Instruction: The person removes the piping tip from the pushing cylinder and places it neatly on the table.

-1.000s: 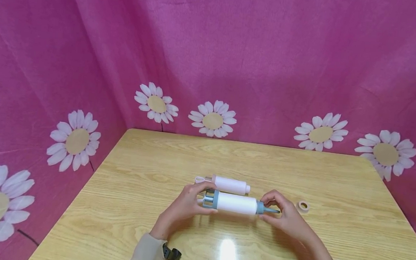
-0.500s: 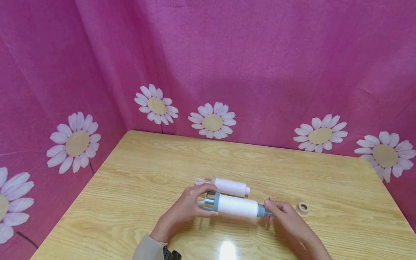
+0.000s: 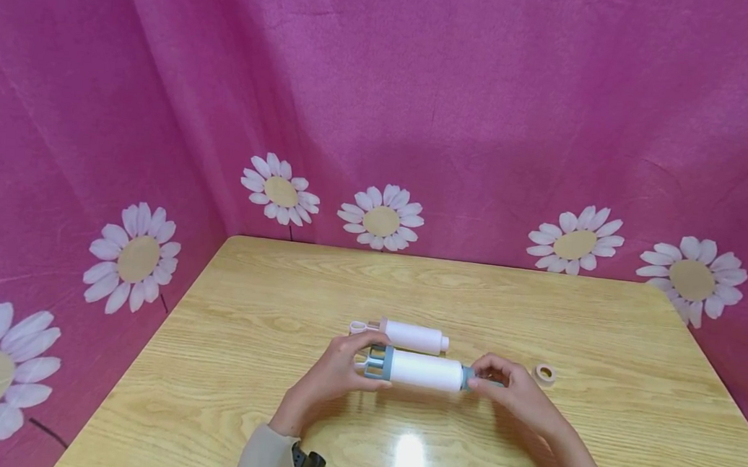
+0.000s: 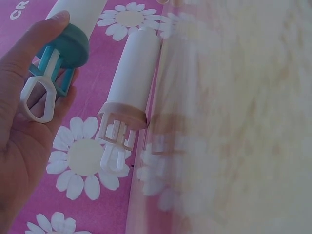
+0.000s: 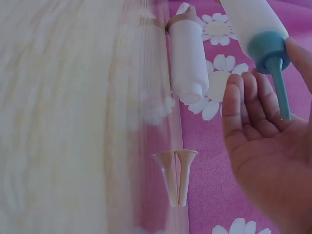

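A blue-capped white tube [image 3: 426, 370] is held level just above the surface [image 3: 257, 413]; its contents cannot be seen. The plunger end is gripped by left hand [image 3: 331, 375] fingers, the blue nozzle [image 5: 279, 90] pinched by the right hand [image 3: 512, 395]. A pink-capped tube [image 3: 412, 335] lies just behind.

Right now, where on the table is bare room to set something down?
Bare wood: the table's far strip behind the pink syringe, its left side, its right beyond the nozzle. Crowded: the centre, both hands on the blue syringe.
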Tool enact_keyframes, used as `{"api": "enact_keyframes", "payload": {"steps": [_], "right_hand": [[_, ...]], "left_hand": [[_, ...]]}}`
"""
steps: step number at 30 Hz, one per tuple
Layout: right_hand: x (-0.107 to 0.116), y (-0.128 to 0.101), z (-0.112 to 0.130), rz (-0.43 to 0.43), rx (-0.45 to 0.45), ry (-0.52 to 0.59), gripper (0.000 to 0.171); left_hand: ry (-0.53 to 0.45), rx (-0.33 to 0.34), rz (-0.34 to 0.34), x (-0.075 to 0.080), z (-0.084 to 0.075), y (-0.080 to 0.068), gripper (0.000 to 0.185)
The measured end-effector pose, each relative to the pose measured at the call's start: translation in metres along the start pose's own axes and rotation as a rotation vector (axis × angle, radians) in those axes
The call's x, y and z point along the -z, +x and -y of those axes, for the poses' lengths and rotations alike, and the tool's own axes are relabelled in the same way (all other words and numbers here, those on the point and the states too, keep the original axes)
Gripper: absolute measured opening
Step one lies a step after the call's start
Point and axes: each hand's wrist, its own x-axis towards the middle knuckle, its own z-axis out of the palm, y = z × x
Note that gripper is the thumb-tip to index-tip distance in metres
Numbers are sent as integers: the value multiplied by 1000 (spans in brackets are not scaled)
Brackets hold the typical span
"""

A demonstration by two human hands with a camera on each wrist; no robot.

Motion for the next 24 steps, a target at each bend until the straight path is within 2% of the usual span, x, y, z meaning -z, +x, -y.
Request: {"api": "enact_keyframes", "payload": {"steps": [9,15,20,24], "right_hand": [[-4,1,-2,-42,140,20,26],[-5,2,-4,-41,231,3,28],[-4,2,-5,-33,260,1,31],[-4,1,-5,-37,244,25,36]], "left_hand": [[8,-14,-11,1,1,0,53],[-2,-12,-14,1,2,0,54],[-12,-5,-9,1,2,-1,54],[-15,6,-3,1,2,0,54]]}}
